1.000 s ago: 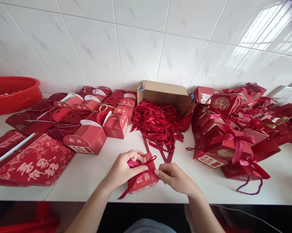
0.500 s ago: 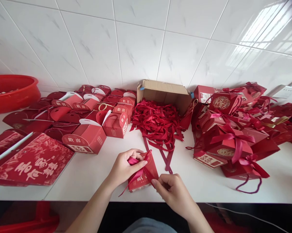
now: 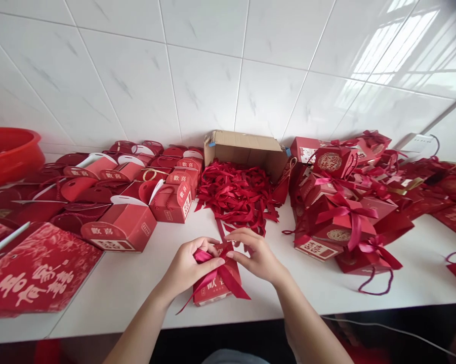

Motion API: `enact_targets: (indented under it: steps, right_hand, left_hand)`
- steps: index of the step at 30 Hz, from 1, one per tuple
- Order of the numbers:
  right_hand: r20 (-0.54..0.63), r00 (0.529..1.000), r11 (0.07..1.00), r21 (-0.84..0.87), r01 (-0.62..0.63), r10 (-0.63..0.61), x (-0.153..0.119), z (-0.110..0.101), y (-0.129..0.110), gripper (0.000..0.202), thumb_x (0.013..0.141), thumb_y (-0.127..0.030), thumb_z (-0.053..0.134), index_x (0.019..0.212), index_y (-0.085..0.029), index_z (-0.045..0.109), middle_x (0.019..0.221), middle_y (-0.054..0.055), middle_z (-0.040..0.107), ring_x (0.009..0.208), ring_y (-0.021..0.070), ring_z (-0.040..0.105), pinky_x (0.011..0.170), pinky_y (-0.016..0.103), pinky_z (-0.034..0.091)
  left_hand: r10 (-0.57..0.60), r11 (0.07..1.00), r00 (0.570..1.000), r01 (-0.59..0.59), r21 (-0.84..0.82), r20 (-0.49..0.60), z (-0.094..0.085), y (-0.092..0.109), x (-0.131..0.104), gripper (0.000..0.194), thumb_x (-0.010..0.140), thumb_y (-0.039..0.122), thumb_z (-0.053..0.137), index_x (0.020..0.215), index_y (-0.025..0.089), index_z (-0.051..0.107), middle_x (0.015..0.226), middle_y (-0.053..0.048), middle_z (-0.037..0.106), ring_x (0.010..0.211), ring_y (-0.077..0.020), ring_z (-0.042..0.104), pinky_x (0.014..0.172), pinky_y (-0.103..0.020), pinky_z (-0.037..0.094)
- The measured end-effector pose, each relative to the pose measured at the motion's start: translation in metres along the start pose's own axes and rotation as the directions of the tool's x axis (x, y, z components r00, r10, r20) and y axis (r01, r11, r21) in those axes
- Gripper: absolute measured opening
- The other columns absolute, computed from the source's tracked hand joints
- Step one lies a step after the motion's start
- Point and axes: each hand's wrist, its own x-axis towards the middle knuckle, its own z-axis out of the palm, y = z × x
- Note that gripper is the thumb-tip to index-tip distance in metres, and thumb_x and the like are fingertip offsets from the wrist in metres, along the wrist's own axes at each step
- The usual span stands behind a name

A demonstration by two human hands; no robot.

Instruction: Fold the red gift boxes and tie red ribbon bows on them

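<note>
While keeping the red ribbon [image 3: 233, 285] pinched between thumb and fingers of the left hand [image 3: 190, 264], brought the right hand [image 3: 257, 257] away from the near right side of the small red box [image 3: 213, 291] and up over its far right part, almost to the left fingertips. Half a second earlier, apparently pinched the ribbon low on the right; since then let go, leaving that tail slanting free toward the near right. Held the right hand curved, close about the ribbon's crossing; could not tell whether closed on any of it. Kept the box on the bench [image 3: 307, 303], close to the near edge, partly under both hands. Judging from this, shifted the work from the tail to the middle of the ribbon, though could not see the knot clearly among the fingers. Left alone the heap of loose ribbons [image 3: 238, 192] spilling from the carton [image 3: 246, 140] on the far side, the open-topped boxes [image 3: 125, 226] on the left and the bow-topped boxes [image 3: 328, 227] on the right.
</note>
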Motion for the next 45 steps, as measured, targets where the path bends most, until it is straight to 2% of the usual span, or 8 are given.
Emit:
enact_targets:
  steps: [5,11,19,29,35,37,40,45]
  right_hand:
    - [-0.030,0.998,0.997,0.043,0.063,-0.061,-0.001,0.001,0.003,0.013,0.090,-0.027,0.063,0.080,-0.020,0.062,0.100,0.009,0.071,0.099,0.0221,0.066,0.086,0.037,0.053]
    - [-0.007,0.998,0.992,0.108,0.069,-0.068,-0.016,-0.008,0.005,0.012,0.092,-0.019,0.056,0.081,-0.021,0.055,0.104,0.010,0.070,0.107,0.0226,0.066,0.092,0.039,0.052]
    - [-0.059,0.997,0.998,0.049,0.048,-0.045,-0.022,-0.012,0.006,0.022,0.093,-0.025,0.055,0.073,-0.021,0.049,0.104,0.011,0.069,0.088,0.0208,0.068,0.069,0.034,0.057]
    - [-0.089,0.995,0.998,0.041,0.049,-0.046,-0.026,-0.010,0.009,0.022,0.095,-0.028,0.055,0.074,-0.020,0.052,0.104,0.012,0.068,0.083,0.0196,0.068,0.063,0.032,0.058]
    - [-0.062,0.998,0.996,0.087,-0.014,0.020,-0.027,-0.011,0.010,0.016,0.094,-0.035,0.058,0.090,-0.021,0.062,0.116,0.013,0.064,0.105,0.0245,0.065,0.075,0.036,0.059]
    - [-0.033,0.998,0.983,0.177,-0.039,0.046,-0.030,-0.013,0.015,0.029,0.093,-0.044,0.058,0.114,-0.024,0.062,0.128,0.014,0.058,0.117,0.0265,0.059,0.086,0.039,0.056]
    - [0.102,0.993,0.938,0.335,-0.090,0.059,-0.040,-0.015,0.029,0.082,0.077,-0.065,0.067,0.145,-0.031,0.038,0.149,0.016,0.041,0.132,0.0324,0.047,0.089,0.039,0.053]
    - [0.352,0.924,0.954,0.191,-0.231,0.153,-0.056,-0.006,0.042,0.146,0.044,-0.059,0.089,0.154,-0.038,-0.004,0.162,0.016,0.011,0.146,0.0386,0.020,0.101,0.048,0.043]
  left_hand:
    - [-0.006,1.000,1.000,0.007,0.024,-0.013,0.005,-0.001,0.005,0.021,0.069,0.039,0.078,0.072,0.021,0.067,0.106,-0.010,0.074,0.104,-0.0310,0.068,0.092,-0.043,0.052]
    - [-0.020,0.999,0.999,0.019,0.033,0.031,0.012,0.001,0.010,0.022,0.069,0.038,0.079,0.073,0.021,0.066,0.109,-0.010,0.072,0.106,-0.0302,0.066,0.089,-0.039,0.053]
    - [-0.024,0.999,0.998,0.023,0.026,0.056,0.017,0.007,0.009,0.022,0.069,0.036,0.078,0.070,0.020,0.063,0.110,-0.011,0.071,0.100,-0.0283,0.068,0.089,-0.039,0.052]
    - [0.008,1.000,0.998,-0.006,-0.030,0.068,0.016,0.006,0.006,0.019,0.070,0.030,0.077,0.070,0.019,0.061,0.110,-0.010,0.072,0.103,-0.0262,0.068,0.090,-0.037,0.052]
    - [0.052,0.991,0.990,-0.035,-0.127,0.133,0.012,0.006,0.009,0.024,0.076,0.035,0.072,0.063,0.021,0.058,0.087,-0.007,0.075,0.114,-0.0297,0.062,0.094,-0.039,0.049]
    - [0.051,0.981,0.991,-0.027,-0.194,0.120,0.011,0.004,0.009,0.030,0.081,0.039,0.067,0.061,0.021,0.054,0.087,-0.007,0.075,0.112,-0.0294,0.063,0.093,-0.039,0.049]
    - [0.041,0.967,0.995,-0.018,-0.254,0.085,0.010,0.001,0.009,0.035,0.084,0.044,0.063,0.060,0.021,0.056,0.098,-0.010,0.075,0.111,-0.0290,0.064,0.096,-0.038,0.048]
    - [-0.038,0.945,0.997,0.057,-0.322,0.067,0.009,-0.005,0.012,0.051,0.087,0.057,0.053,0.052,0.020,0.053,0.106,-0.010,0.074,0.099,-0.0276,0.067,0.094,-0.037,0.047]
